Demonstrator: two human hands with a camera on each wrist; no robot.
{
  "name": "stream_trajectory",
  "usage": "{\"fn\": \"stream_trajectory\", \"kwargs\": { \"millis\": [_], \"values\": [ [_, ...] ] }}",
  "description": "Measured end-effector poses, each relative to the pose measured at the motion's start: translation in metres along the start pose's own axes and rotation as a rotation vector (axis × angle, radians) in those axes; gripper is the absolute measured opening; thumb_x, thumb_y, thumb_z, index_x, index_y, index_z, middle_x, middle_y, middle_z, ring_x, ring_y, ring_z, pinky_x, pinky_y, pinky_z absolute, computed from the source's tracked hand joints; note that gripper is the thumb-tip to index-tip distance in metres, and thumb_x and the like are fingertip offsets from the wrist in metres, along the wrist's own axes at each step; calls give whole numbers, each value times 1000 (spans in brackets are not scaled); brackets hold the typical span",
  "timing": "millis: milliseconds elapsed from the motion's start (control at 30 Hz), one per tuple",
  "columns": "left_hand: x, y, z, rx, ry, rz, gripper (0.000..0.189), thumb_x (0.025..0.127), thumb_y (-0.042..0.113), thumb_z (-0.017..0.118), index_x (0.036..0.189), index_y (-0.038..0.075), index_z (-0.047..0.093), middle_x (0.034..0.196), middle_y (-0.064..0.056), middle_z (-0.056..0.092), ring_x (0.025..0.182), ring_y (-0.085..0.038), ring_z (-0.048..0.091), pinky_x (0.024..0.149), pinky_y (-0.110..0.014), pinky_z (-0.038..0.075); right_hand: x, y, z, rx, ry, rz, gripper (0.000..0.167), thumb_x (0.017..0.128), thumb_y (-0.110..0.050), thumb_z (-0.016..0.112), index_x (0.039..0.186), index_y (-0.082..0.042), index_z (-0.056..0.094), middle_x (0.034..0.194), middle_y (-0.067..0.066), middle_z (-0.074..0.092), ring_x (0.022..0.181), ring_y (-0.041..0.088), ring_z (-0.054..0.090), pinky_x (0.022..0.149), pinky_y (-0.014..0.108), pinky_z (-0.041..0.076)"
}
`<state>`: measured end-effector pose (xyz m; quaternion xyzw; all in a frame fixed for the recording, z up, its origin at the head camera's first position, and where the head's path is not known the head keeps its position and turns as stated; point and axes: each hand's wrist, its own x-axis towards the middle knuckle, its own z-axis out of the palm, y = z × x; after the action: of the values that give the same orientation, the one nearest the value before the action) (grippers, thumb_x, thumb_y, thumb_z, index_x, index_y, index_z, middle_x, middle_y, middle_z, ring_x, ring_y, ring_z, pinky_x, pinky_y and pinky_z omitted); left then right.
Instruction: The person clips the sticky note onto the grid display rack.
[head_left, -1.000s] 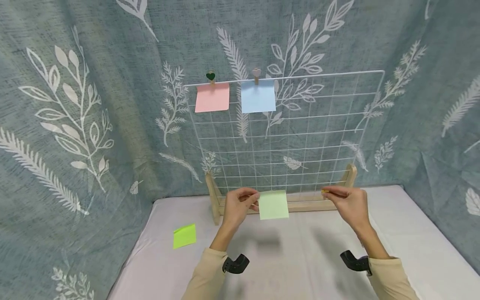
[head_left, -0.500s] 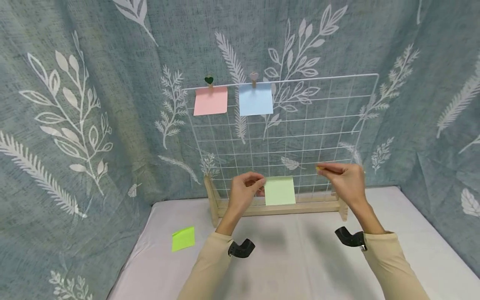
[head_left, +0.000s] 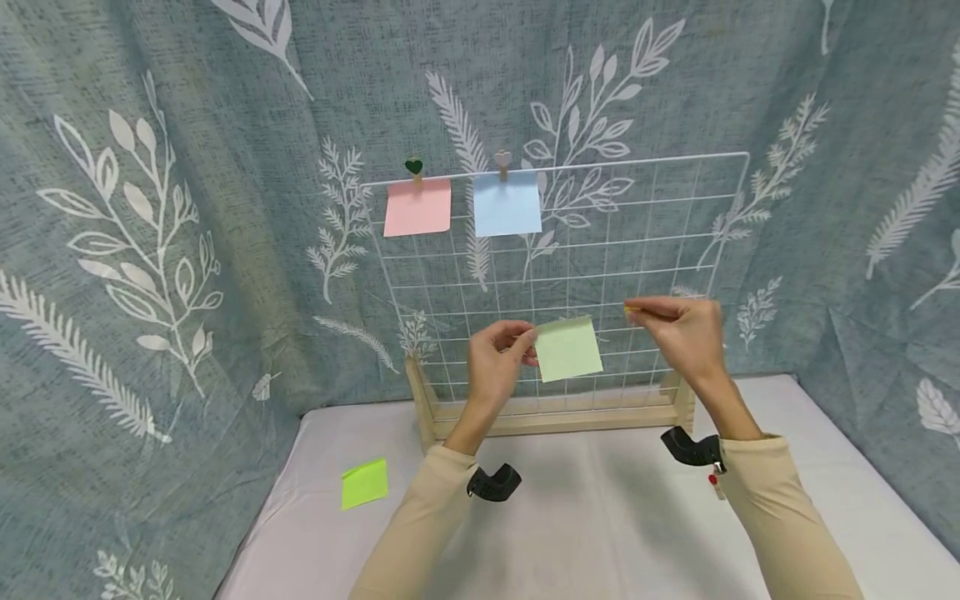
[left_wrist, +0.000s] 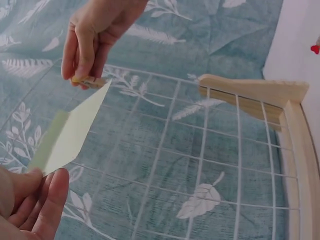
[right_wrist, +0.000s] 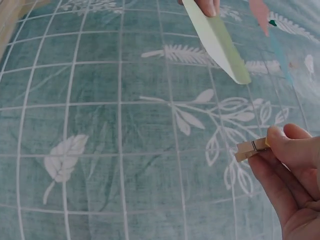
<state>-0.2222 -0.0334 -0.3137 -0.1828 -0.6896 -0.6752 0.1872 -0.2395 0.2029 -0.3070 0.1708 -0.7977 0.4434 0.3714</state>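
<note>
I see the left hand (head_left: 498,362) pinching the pale green note (head_left: 570,352) at its 10 o'clock corner, the right hand (head_left: 684,333) pinching the wooden clip (right_wrist: 248,149), near but apart at the note's 2 o'clock.

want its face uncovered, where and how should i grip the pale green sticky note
Probably pinch the pale green sticky note by its left edge, near the upper corner, coming from the left: the thin sheet is held there by the left hand, its face mostly uncovered.

Pale green note (head_left: 570,351) in left hand (head_left: 498,365)
</note>
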Motion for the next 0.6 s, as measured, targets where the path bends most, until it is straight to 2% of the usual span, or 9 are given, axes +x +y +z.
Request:
{"fn": "stream_trajectory", "kwargs": {
  "millis": [133,267,333,400,600],
  "values": [
    [6,6,2,-16,40,27,10,89,-8,66,94,-17,68,81,-31,66,69,-49,63,64,-45,62,6,-4,0,18,10,12,10,81,4,77,91,3,78,85,20,73,68,-18,60,47,6,40],
    [16,0,6,-22,22,20,11,89,-7,66,95,-16,69,87,-30,68,73,-49,64,67,-46,61,14,-6,-3,58,12,20,12,81,4,77,93,3,77,87,21,73,70,-15,62,55,5,46],
    [21,-5,7,-27,9,16,12,89,-6,67,97,-15,70,89,-30,69,74,-48,65,67,-45,62,18,-8,-4,71,14,20,12,81,4,77,93,3,77,87,20,73,70,-14,63,64,6,52],
    [26,-8,9,-37,0,21,13,89,-4,67,98,-13,70,91,-29,69,74,-46,66,67,-43,62,22,-10,-5,76,17,13,12,81,3,77,93,3,77,88,21,73,71,-14,63,69,7,53],
    [37,1,13,-39,8,79,13,89,2,70,97,-9,72,89,-26,70,71,-41,67,66,-39,62,40,-20,-11,93,29,-8,11,83,4,75,94,6,76,89,24,72,72,-12,64,71,9,54]
  ]
}}
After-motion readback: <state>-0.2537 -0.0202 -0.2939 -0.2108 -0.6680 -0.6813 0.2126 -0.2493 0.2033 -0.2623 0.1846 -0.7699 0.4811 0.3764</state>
